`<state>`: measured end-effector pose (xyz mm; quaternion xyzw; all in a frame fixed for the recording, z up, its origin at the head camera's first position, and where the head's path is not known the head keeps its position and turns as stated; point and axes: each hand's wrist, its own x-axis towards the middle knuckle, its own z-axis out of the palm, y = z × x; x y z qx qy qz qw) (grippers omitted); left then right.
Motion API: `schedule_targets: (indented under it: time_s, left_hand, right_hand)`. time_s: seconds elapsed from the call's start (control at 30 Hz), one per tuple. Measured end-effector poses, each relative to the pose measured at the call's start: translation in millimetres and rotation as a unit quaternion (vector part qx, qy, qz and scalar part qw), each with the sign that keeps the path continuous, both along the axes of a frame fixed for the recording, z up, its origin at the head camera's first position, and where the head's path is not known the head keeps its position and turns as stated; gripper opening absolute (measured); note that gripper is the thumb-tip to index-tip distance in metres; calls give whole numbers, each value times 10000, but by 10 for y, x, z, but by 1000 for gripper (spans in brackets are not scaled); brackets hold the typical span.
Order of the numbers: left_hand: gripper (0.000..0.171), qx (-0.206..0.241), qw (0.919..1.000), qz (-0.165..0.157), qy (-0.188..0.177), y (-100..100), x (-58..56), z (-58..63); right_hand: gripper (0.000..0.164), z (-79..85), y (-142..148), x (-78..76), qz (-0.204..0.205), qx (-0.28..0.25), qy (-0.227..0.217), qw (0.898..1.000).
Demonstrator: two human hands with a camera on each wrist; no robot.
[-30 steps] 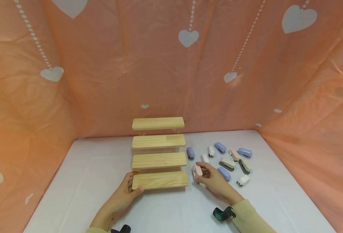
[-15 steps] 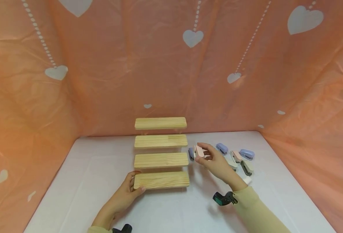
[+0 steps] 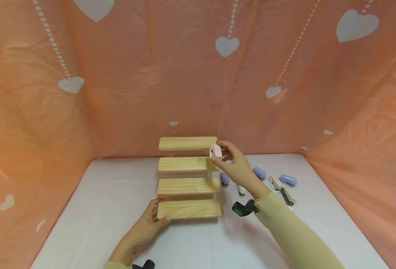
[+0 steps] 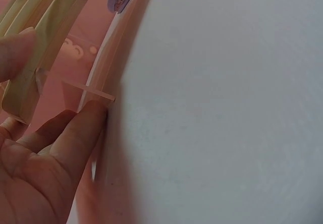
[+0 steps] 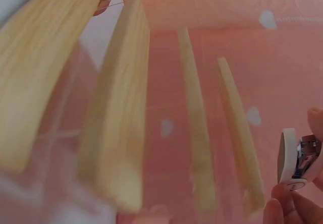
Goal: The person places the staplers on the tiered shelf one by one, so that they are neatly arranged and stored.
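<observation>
Right hand (image 3: pixel 235 164) pinches a pink stapler (image 3: pixel 216 150) near the upper right edge of a wooden rack (image 3: pixel 187 186); left hand (image 3: pixel 146 227) grips its lower left corner. Clipping a board (image 3: pixel 179 164) could dislodge the stapler.

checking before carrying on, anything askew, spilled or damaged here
Nothing stands out: the four pale wooden rectangular shelves look parallel, and the small pale-pink stapler sits in the right grip. Nearby small multicoloured staplers just lie at mixed angles.

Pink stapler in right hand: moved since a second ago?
Yes. In the head view the pink stapler went up and left, from right of the bottom shelf to the right end of the top shelf.
</observation>
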<state>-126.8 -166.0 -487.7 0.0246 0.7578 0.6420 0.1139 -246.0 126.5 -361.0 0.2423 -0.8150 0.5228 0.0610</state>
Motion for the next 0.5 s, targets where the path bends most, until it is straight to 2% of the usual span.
schedule_targets:
  time_s: [0.23,0.5]
  left_hand:
    - [67,55,10000,-68,32,-12,1,9]
    - [67,163,9998,-139,8,-22,5,26]
  right_hand:
    - [60,155,-457,-210,363,-162,90,9992]
    - [66,204,-942,-420,667,117,-342,9971]
